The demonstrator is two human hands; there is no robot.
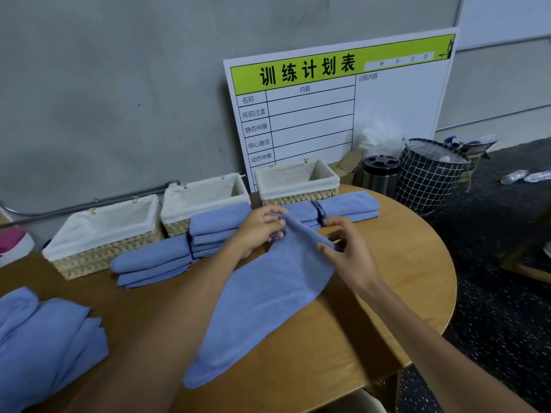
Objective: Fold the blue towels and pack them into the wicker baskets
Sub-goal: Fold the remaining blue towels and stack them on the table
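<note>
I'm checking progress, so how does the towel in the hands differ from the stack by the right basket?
The held towel is one opened layer, far end lifted; the right stack is several folded towels lying flat. Both hands pinch the held towel; nothing touches the right stack. Both are blue.

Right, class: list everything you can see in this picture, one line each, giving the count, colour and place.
Wicker baskets: three, straw with white liners, in a row along the table's far edge.
Folded towels: four stacks, blue, in front of the baskets.
Unfolded towel: one, blue, mid-table, far end lifted.
Loose towels: a heap, blue, near left corner.
Table: one, brown wood, rounded right end.
Board: one, white with green header, leaning on the wall.
Metal canister: one, dark lid, on the floor.
Grid bin: one, black and white, beside the canister.
Left hand: pinches the towel's far end.
Right hand: grips its right edge.
</note>
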